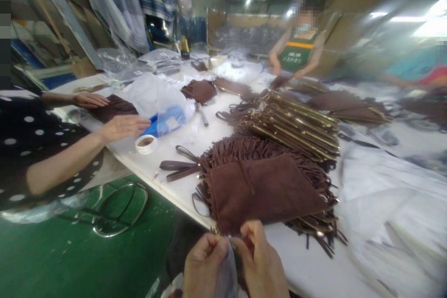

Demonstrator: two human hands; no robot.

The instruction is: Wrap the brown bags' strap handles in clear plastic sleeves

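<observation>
At the lower middle, my left hand (205,263) and my right hand (260,260) are side by side at the table's front edge, both with fingers pinched together. A pale grey, filmy strip (227,270) hangs between them. Small metal pieces glint at the fingertips, but what exactly each hand grips is too small and blurred to tell. Just beyond the fingers, a brown suede fringed clutch bag (261,191) lies flat on top of other bags, with a thin tassel across its front. Gold-coloured fittings show by its near corner.
Behind the clutch is a stack of brown bags with gold zips (289,123). At left, a co-worker's hands (125,128) are near a brown bag, a blue packet (169,118) and a tape roll (145,144). Another person (302,51) stands across the table. White sheeting (394,205) lies right.
</observation>
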